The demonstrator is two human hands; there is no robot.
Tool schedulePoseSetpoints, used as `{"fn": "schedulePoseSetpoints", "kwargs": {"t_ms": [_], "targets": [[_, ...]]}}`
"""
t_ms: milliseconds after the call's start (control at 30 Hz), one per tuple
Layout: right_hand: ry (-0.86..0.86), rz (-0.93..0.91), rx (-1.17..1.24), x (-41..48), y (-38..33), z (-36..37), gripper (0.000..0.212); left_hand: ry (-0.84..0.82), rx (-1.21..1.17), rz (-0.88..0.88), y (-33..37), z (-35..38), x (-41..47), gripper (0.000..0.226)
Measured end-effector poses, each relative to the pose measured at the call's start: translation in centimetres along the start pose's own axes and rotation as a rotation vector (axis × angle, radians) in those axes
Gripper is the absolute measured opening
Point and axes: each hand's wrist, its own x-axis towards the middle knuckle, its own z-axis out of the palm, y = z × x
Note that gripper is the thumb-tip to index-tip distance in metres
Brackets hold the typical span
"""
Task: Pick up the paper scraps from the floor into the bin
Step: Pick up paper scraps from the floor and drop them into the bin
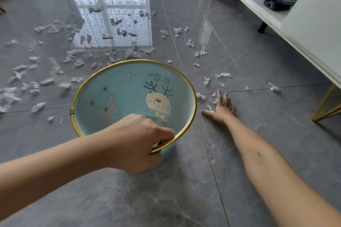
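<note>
We have one view only — a wide-angle camera worn on the head, which looks forward and steeply down at the floor [239, 180]. It is near: the bin [118, 86] fills the middle, the left hand [136, 140] and the right hand [222, 107] show large on forearms from the lower corners — and farther paper scraps [178, 30] lie toward the top.

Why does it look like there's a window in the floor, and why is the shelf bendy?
Head view: the glossy floor acts as a mirror, so the window reflection makes a glare patch where paper scraps look dark. Head view again: the wide lens curves the white shelf unit along its edge, and the scraps at the far left look soft and slightly blurred.
</note>
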Motion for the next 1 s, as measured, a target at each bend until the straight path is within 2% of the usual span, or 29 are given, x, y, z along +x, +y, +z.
{"fn": "schedulePoseSetpoints", "kwargs": {"t_ms": [100, 167, 233, 333, 367, 433, 533, 633, 700, 767, 833, 900, 967, 1000], "targets": [[-0.012, -0.134, -0.06, 1.4, -1.5, 0.1, 0.112, -0.016, -0.001, -0.031, -0.1, -0.1, 0.1, 0.02], [-0.032, -0.176, -0.12, 1.9, -2.5, 1.2, 0.096, -0.037, -0.017, -0.057, -0.1, -0.1, 0.1, 0.021], [0.02, -0.218, -0.163, 2.1, -3.0, 2.8, 0.074, -0.043, -0.031, -0.069, 0.1, -0.2, 0.1, 0.02], [0.276, -0.316, 0.07, 1.1, -2.8, 4.2, 0.057, -0.063, -0.055, -0.08, 0.2, -0.5, 0.2, 0.019], [0.38, -0.361, 0.147, 0.7, -2.6, 4.5, 0.042, -0.069, -0.058, -0.081, 0.2, -0.4, 0.2, 0.019], [0.536, -0.386, 0.143, 0.0, -2.2, 4.8, 0.016, -0.074, -0.061, -0.083, 0.3, -0.4, 0.1, 0.019], [0.503, -0.283, 0.022, -1.2, -2.2, 4.6, 0.018, -0.067, -0.053, -0.096, 0.2, -0.4, 0.2, 0.019], [0.393, -0.193, -0.112, -1.4, -2.4, 4.0, 0.029, -0.07, -0.066, -0.105, 0.3, -0.2, 0.1, 0.02], [0.342, -0.193, -0.069, -1.6, -2.3, 3.4, 0.031, -0.062, -0.063, -0.108, 0.3, -0.1, 0.0, 0.022], [0.336, -0.17, 0.209, -1.9, -2.2, 2.7, 0.033, -0.048, -0.055, -0.097, 0.2, -0.1, 0.0, 0.021], [0.35, -0.053, 0.661, -2.4, -2.7, 1.3, 0.042, -0.031, -0.058, -0.089, 0.3, -0.1, 0.0, 0.02], [0.345, 0.085, 1.082, -3.5, -3.9, -0.8, 0.037, -0.021, -0.066, -0.084, 0.3, -0.1, 0.0, 0.018], [0.266, 0.128, 1.342, -4.7, -5.2, -3.2, 0.03, -0.024, -0.065, -0.081, 0.2, 0.0, -0.1, 0.017], [0.221, 0.088, 1.423, -5.5, -6.3, -4.8, 0.03, -0.02, -0.068, -0.079, 0.2, 0.0, -0.1, 0.017]]}}
